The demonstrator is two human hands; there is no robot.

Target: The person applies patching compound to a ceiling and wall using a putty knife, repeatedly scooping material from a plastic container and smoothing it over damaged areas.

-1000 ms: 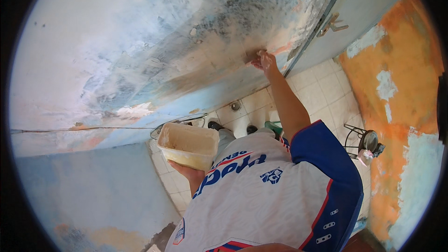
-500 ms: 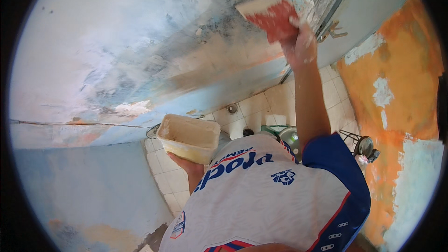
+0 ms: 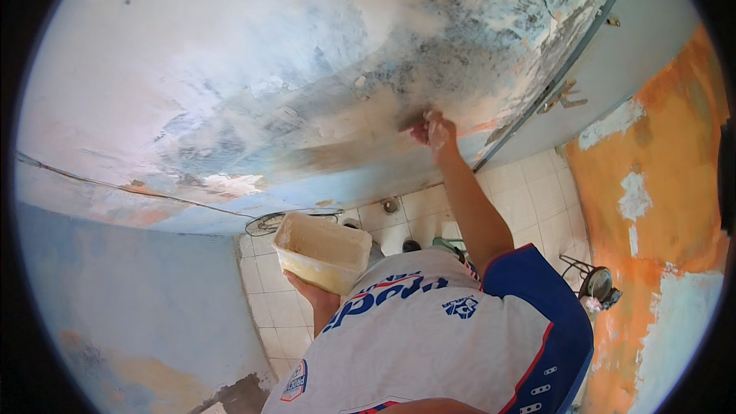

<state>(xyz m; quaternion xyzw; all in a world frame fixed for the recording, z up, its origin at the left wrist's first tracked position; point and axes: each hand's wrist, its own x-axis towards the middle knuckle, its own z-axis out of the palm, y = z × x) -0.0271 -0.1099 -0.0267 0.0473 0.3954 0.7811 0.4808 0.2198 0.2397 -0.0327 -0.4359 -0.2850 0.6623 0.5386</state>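
Observation:
My left hand (image 3: 308, 291) supports a rectangular cream plastic tub (image 3: 314, 270) from below and the side, in front of my body. Pale residue coats the tub's inside. Raised to the patchy wall (image 3: 337, 111), my right hand (image 3: 440, 134) is closed round a red putty knife (image 3: 418, 131). The knife appears nearly edge-on against the wall's lower part, so its blade is mostly hidden. White smears mark the fingers. Around the knife the wall shows dark grey stains, smeared pale filler and bare brownish patches.
A door frame edge (image 3: 571, 61) with a metal handle (image 3: 563, 98) borders the wall on the right. Beyond stands an orange wall (image 3: 613, 161) with white patches. Coiled cable (image 3: 268, 224) hangs by the tub. Below, on the tiled floor (image 3: 529, 192), a black metal stand (image 3: 594, 284) sits right.
My right hand has brought the putty knife down from high on the wall, turning it from broadside to edge-on. The tub stays in my left hand; the view has shifted slightly.

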